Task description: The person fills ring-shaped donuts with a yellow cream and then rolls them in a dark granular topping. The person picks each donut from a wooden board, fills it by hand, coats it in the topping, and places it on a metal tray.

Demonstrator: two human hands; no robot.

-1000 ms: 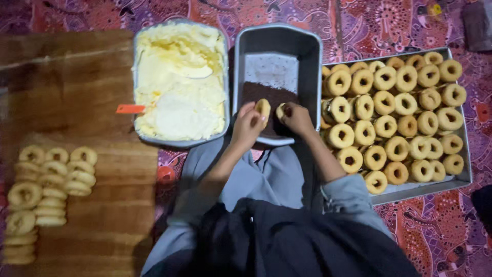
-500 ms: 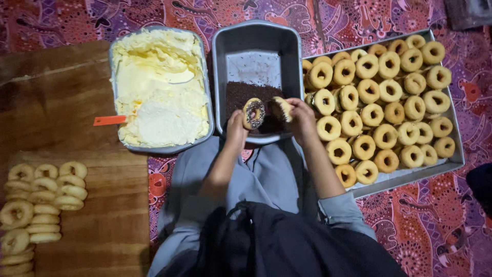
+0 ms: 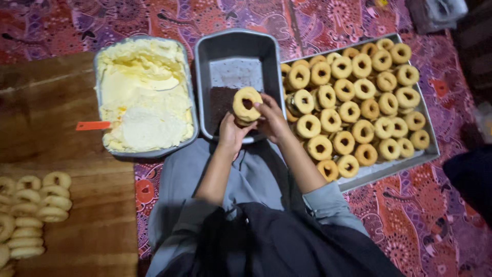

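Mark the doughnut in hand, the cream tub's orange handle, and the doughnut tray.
doughnut [image 3: 247, 104], head view, on its ring.
orange handle [image 3: 93, 125], head view, mid-handle.
doughnut tray [image 3: 429, 137], head view, right rim.

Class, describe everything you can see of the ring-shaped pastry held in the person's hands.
The ring pastry is pale golden, round, with a dark hole at its middle and a smooth, baked-looking surface. It is held up, tilted so its face meets the camera, above the near end of the grey pan. The left hand supports it from below; the right hand grips its right edge.
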